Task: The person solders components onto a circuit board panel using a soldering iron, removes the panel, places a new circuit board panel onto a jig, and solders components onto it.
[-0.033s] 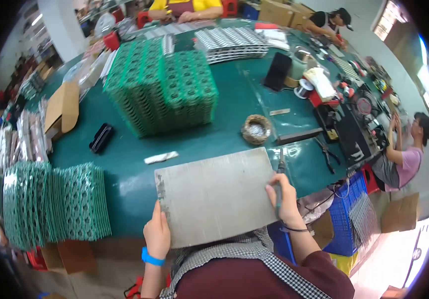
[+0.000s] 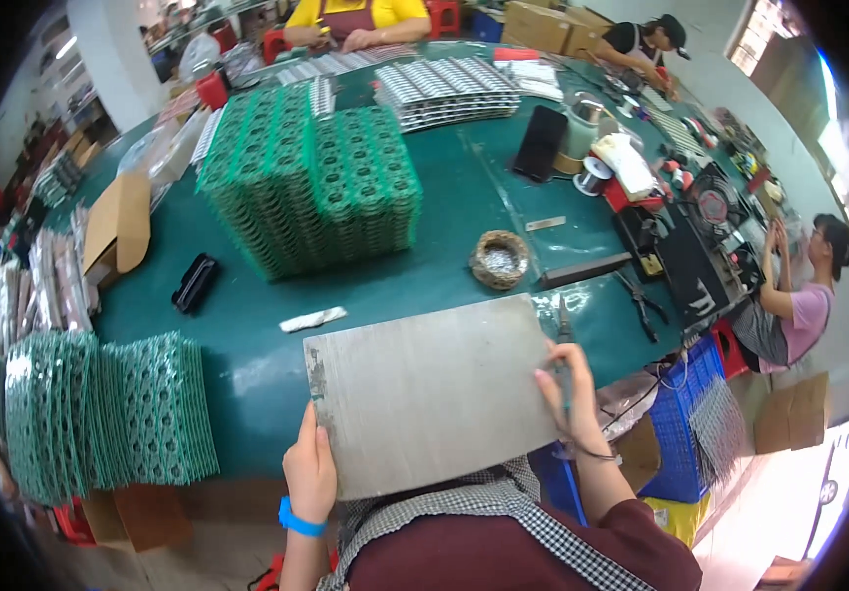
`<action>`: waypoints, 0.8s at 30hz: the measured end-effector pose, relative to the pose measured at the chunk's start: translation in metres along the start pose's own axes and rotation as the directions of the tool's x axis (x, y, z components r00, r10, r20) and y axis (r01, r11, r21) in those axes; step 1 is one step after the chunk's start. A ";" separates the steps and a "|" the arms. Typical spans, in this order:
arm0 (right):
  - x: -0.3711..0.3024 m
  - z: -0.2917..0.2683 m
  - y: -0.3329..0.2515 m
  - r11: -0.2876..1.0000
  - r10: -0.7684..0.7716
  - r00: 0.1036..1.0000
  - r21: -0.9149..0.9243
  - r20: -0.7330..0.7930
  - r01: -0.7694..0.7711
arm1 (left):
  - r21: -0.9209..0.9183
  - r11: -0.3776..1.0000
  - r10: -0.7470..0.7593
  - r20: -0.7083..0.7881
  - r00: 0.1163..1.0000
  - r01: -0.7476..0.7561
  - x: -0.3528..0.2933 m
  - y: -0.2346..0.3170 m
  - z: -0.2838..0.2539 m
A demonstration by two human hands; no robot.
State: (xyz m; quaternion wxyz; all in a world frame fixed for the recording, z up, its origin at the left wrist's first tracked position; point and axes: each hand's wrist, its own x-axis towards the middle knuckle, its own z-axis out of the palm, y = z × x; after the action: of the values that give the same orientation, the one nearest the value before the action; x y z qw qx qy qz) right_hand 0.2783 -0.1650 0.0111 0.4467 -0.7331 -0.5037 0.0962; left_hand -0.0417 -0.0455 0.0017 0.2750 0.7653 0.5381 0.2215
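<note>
A flat grey metal plate (image 2: 434, 394) lies tilted in front of me, over the table's near edge and my lap. My left hand (image 2: 310, 468), with a blue band at its wrist, grips the plate's lower left edge, thumb on top. By the right edge, my right hand (image 2: 572, 394) is closed around a slim, pointed hand tool (image 2: 564, 325). The tool's tip points away from me; its exact kind is unclear. My right thumb is close to the plate's edge, and I cannot tell if it touches. A folded white strip (image 2: 313, 319) lies just beyond the plate.
Tall stacks of green lattice panels (image 2: 316, 187) stand ahead, with more green panels (image 2: 109, 414) at left. A round bowl (image 2: 499, 260), a dark bar (image 2: 585, 270), pliers (image 2: 643, 305) and a phone (image 2: 541, 144) lie to the right. Co-workers sit across the table and at right.
The view has shifted slightly. My right hand and its tool have moved a little to the right, and the thumb sits farther from the tool's tip. My left hand keeps its grip.
</note>
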 end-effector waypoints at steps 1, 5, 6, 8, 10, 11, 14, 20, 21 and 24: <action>-0.006 -0.014 0.005 0.901 0.240 0.970 0.365 0.024 -0.232 | -0.184 0.981 0.062 -0.022 0.998 -0.065 0.000 0.019 -0.008; -0.024 -0.092 0.046 0.739 0.294 0.925 0.671 -0.241 -0.060 | -0.366 0.917 0.153 -0.054 0.987 -0.162 0.000 0.054 -0.016; -0.021 -0.099 0.037 0.714 0.352 0.885 0.699 -0.306 -0.042 | -0.336 0.923 0.159 -0.105 0.982 -0.186 0.002 0.051 -0.016; -0.028 -0.125 0.081 0.743 0.465 0.759 0.667 -0.456 -0.055 | -0.330 0.943 0.014 -0.104 0.994 -0.048 -0.003 0.038 -0.024; -0.042 -0.165 0.152 0.853 0.484 0.616 0.492 -0.622 -0.173 | -0.577 0.815 -0.093 -0.034 0.995 0.056 -0.011 0.015 -0.025; -0.032 -0.152 0.140 0.901 0.431 0.532 0.310 -0.729 -0.305 | -0.563 0.826 -0.085 -0.137 0.987 -0.007 -0.014 0.007 -0.024; 0.000 -0.138 0.142 0.883 0.456 0.240 0.402 -0.857 -0.242 | -0.520 0.854 -0.169 -0.320 0.932 -0.023 -0.031 0.008 -0.033; 0.099 -0.036 0.136 0.931 0.357 0.545 0.334 -0.759 -0.145 | -0.666 0.726 -0.514 -0.691 0.508 -0.172 -0.073 -0.060 -0.050; 0.103 -0.029 0.132 0.941 0.330 0.560 0.315 -0.760 -0.125 | -0.669 0.720 -0.540 -0.707 0.457 -0.184 -0.080 -0.072 -0.063; 0.109 -0.023 0.127 0.968 0.236 0.577 0.241 -0.782 -0.068 | -0.672 0.718 -0.576 -0.721 0.386 -0.183 -0.083 -0.100 -0.084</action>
State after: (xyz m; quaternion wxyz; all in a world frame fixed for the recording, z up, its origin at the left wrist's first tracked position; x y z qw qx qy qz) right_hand 0.4266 -0.0999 -0.0369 0.6818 -0.6928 -0.1710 -0.1612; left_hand -0.1924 -0.0814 -0.0049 0.2160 0.2906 0.5758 0.7330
